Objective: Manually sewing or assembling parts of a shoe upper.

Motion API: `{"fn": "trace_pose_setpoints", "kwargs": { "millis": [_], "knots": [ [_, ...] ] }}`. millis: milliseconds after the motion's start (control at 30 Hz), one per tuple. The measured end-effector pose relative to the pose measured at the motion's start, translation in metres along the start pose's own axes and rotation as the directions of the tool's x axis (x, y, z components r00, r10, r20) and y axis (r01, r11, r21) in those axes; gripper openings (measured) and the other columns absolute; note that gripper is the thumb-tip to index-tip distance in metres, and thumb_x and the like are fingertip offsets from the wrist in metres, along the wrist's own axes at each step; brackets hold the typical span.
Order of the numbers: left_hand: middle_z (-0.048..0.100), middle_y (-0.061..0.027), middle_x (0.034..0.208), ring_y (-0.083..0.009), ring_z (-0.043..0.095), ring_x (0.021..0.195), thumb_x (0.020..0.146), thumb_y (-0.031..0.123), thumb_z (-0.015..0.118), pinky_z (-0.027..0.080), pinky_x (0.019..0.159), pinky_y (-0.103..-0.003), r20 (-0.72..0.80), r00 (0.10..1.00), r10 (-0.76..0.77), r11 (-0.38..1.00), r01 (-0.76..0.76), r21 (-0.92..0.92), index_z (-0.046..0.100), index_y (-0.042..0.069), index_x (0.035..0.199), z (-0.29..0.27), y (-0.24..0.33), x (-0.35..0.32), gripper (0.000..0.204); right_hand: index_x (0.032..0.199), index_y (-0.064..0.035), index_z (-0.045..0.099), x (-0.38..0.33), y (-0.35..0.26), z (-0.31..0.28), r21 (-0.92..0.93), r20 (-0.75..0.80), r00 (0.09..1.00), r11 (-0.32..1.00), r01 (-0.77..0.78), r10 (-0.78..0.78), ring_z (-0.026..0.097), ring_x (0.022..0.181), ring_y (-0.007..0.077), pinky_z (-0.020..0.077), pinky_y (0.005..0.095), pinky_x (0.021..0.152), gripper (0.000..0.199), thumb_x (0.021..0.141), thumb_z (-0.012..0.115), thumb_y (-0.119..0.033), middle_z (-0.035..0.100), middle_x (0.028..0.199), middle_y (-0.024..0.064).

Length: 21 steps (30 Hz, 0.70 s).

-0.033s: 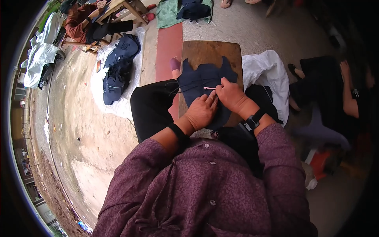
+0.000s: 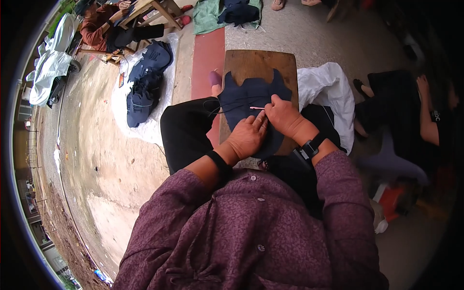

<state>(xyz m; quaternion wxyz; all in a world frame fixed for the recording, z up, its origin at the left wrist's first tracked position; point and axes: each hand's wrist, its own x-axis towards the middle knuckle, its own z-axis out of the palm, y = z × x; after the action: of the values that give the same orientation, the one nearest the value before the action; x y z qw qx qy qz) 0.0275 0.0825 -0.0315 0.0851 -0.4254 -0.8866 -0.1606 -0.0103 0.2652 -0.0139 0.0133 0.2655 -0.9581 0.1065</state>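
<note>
A dark blue fabric piece (image 2: 249,88), cut with pointed upper corners and a rounded lower end, lies flat on a wooden board (image 2: 258,59) at my lap. My left hand (image 2: 247,137) rests on its lower middle, fingers stretched toward my right hand. Against the fabric, my right hand (image 2: 284,116) is closed on a slim pink crochet hook (image 2: 257,108), whose tip points left. Dark cord (image 2: 212,104) trails loosely over the fabric's left side and past its edge. The thumb of my left hand is hidden.
White sheeting (image 2: 328,82) bunches right of the board. Further left, a heap of dark blue pieces (image 2: 145,89) lies on a plastic sheet. Someone in a rust-coloured top (image 2: 94,35) sits at upper left; another person in dark clothes (image 2: 396,101) sits at right. Green cloth (image 2: 207,17) lies beyond.
</note>
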Motion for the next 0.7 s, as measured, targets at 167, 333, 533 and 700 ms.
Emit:
{"fn": "trace_pose_setpoints", "kwargs": {
  "millis": [167,333,533,700],
  "knots": [
    [0.052,-0.0248,0.131,-0.0278,0.058,0.088,0.080,0.018,0.059,0.048,0.076,-0.037,-0.019,1.000,0.007,0.999,-0.006,0.045,0.058,-0.005,0.118,0.000,0.001,-0.002,0.044,0.075,-0.0036,0.053,0.006,0.018,0.000,0.148,-0.050,0.994,0.984,0.104,-0.097,0.061,0.074,0.0348,0.0496,0.0434,0.070,0.010,0.073,0.062,-0.006,0.059,0.075,0.0157],
    [0.053,-0.0247,0.130,-0.0273,0.059,0.087,0.078,0.017,0.060,0.048,0.075,-0.037,-0.038,0.999,0.000,0.999,0.002,0.049,0.058,-0.005,0.117,0.000,0.001,-0.001,0.045,0.074,-0.0015,0.057,0.007,0.018,-0.004,0.525,0.145,0.964,0.809,-0.265,0.222,0.062,0.078,0.0365,0.0471,0.0427,0.067,0.010,0.076,0.065,-0.007,0.061,0.074,0.0184],
    [0.052,-0.0254,0.132,-0.0265,0.058,0.090,0.083,0.019,0.054,0.047,0.078,-0.037,0.004,0.999,-0.038,0.998,0.038,0.039,0.059,-0.005,0.118,-0.004,0.001,-0.003,0.043,0.074,-0.0035,0.060,-0.006,0.043,-0.015,0.360,0.197,0.972,0.913,-0.191,0.126,0.062,0.079,0.0376,0.0475,0.0442,0.068,0.012,0.081,0.065,-0.012,0.062,0.075,0.0169],
    [0.054,-0.0244,0.129,-0.0269,0.058,0.084,0.074,0.014,0.062,0.048,0.072,-0.036,-0.046,0.999,0.008,0.998,-0.006,0.058,0.060,-0.005,0.116,-0.003,0.001,0.001,0.046,0.075,-0.0039,0.062,-0.015,0.067,-0.022,0.450,0.283,0.956,0.869,-0.204,0.078,0.062,0.077,0.0367,0.0475,0.0436,0.066,0.011,0.081,0.066,-0.013,0.062,0.076,0.0158]
  ]
}}
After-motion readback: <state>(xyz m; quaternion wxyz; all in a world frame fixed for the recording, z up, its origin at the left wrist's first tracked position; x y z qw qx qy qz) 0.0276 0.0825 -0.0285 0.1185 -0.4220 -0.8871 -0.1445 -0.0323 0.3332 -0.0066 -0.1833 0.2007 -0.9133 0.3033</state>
